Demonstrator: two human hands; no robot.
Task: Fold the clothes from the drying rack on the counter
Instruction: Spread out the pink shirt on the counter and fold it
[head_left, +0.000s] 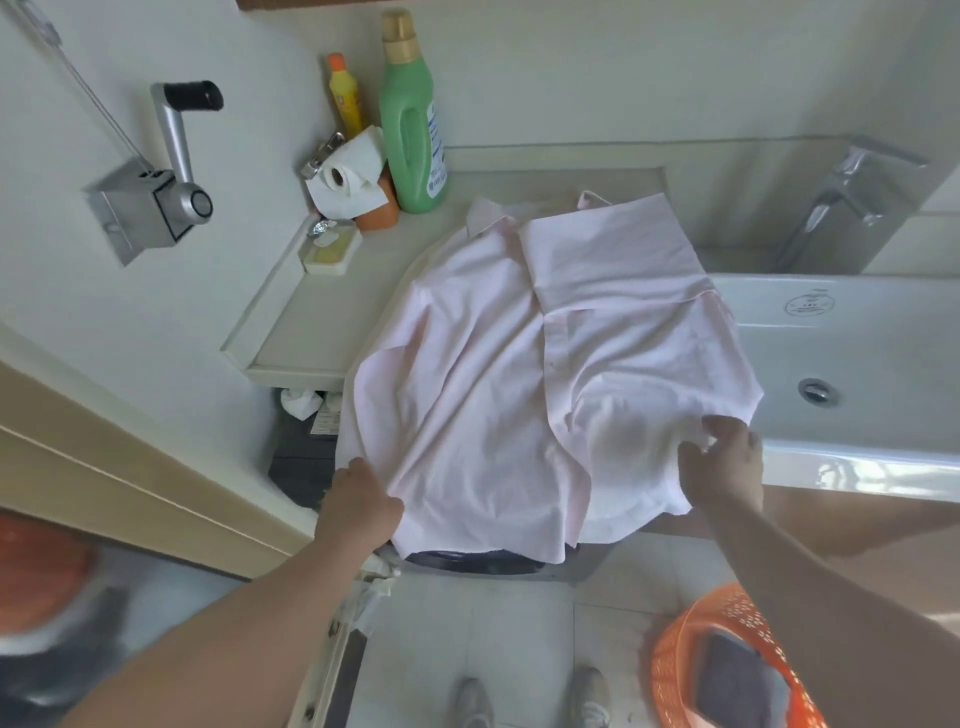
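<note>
A pale pink button shirt (498, 364) lies spread face up on the counter (311, 317), its collar at the far end and its hem hanging over the near edge. One sleeve is folded across the chest on the right side. My left hand (361, 506) grips the hem at the shirt's near left corner. My right hand (724, 467) pinches bunched fabric at the near right corner, beside the sink.
A white sink (857, 364) with a chrome tap (841, 208) lies to the right. A green detergent bottle (413, 119), yellow bottle (345, 96), tissue roll (345, 179) and soap dish (332, 252) stand at the back left. An orange basket (727, 665) holding a dark cloth sits on the floor.
</note>
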